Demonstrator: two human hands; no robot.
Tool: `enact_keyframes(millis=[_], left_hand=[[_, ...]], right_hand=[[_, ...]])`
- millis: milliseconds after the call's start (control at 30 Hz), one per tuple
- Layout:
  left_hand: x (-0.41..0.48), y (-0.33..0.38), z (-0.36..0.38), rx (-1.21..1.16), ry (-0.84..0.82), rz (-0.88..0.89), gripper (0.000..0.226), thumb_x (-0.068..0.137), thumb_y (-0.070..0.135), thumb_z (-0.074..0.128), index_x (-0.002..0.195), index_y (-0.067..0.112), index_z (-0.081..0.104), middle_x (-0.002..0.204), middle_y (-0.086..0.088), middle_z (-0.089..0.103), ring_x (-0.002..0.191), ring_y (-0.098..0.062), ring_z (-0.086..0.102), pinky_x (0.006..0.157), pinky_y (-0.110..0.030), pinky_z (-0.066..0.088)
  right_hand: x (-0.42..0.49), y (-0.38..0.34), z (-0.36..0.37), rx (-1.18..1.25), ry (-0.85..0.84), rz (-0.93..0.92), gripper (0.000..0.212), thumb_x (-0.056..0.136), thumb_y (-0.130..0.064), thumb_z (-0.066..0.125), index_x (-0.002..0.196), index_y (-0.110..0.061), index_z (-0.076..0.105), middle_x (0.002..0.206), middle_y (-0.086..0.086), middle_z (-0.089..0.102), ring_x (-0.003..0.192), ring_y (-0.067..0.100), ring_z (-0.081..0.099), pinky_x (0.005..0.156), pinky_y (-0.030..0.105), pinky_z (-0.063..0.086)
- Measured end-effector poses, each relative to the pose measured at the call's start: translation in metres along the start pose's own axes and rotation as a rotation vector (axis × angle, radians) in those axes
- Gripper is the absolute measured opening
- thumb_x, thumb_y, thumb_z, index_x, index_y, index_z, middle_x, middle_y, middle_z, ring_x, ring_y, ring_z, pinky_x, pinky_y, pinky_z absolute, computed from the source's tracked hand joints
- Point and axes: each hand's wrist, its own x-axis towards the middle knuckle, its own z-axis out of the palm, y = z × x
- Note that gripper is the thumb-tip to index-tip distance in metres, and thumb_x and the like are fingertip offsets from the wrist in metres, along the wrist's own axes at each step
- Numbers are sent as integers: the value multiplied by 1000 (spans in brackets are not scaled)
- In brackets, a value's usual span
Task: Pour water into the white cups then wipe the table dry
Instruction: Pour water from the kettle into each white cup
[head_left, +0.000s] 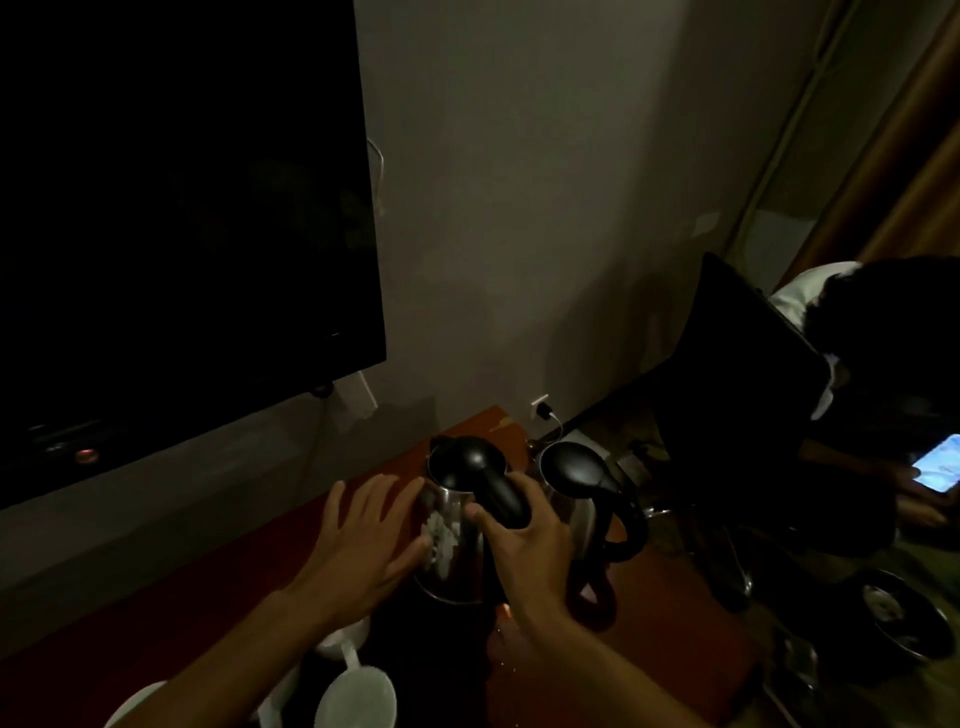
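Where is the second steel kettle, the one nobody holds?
In the head view, the second steel kettle stands right of the gripped steel kettle, on the reddish table.

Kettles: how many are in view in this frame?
2. One kettle stands at table centre, right hand gripping its black handle, left hand flat against its steel side. The second kettle stands just right of it, untouched. None appear hidden.

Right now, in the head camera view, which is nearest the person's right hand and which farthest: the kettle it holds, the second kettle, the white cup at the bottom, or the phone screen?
1. The held kettle, gripped by the right hand at its handle.
2. The second kettle, just right of the hand.
3. The white cup, below-left, near the bottom edge.
4. The phone screen, lit, far right.
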Motion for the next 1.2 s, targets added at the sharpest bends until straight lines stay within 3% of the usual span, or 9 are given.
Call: enact_keyframes(millis=[167,467,633,767,867,1000,1200], left_hand=[[47,-16,9,-19,48,-66,84,87,73,-9,158,30,0,163,3,10,152,-13,-1,121,-48,-9],[93,-34,23,-72,-13,-55,75,92,68,4,158,32,-4,164,2,6,152,-14,-5,121,-50,-13],[104,-35,28,-104,-33,-31,68,101,61,16,158,31,-4,164,-1,7,153,-15,-5,120,-51,-13],[111,-29,33,-84,-45,-35,68,101,60,17,158,29,-4,163,1,6,152,-15,-5,121,-51,-11],[113,-27,36,-87,-58,-41,69,101,61,17,159,29,-4,164,0,7,152,-15,-4,121,-50,-12],[109,-26,32,-66,-73,-45,69,101,61,17,159,30,-4,164,0,6,153,-16,-5,120,-51,-13],[105,-8,9,-25,-78,-63,67,102,60,18,158,31,-5,165,0,2,153,-17,-7,120,-54,-12]], right_hand=[[40,21,35,31,25,60,54,72,-44,85,118,-54,57,110,-35,60,100,-10,61,83,26,59],[81,48,54,23,74,61,55,75,-40,83,122,-51,57,117,-27,59,107,-2,62,89,39,59],[97,49,56,13,103,56,58,77,-36,83,129,-38,58,119,-12,63,108,2,62,92,38,57],[107,47,58,-1,89,39,59,78,-30,84,129,-37,57,120,-15,61,106,-6,59,92,28,56],[106,54,58,9,71,76,59,78,-28,83,131,-33,57,120,-16,60,110,0,59,96,36,55],[103,58,51,-36,14,60,59,81,-36,79,134,-35,53,124,-12,59,113,6,60,93,38,57],[108,46,28,-186,-5,-64,50,80,-51,76,124,-38,56,114,-17,49,102,0,54,83,21,52]])
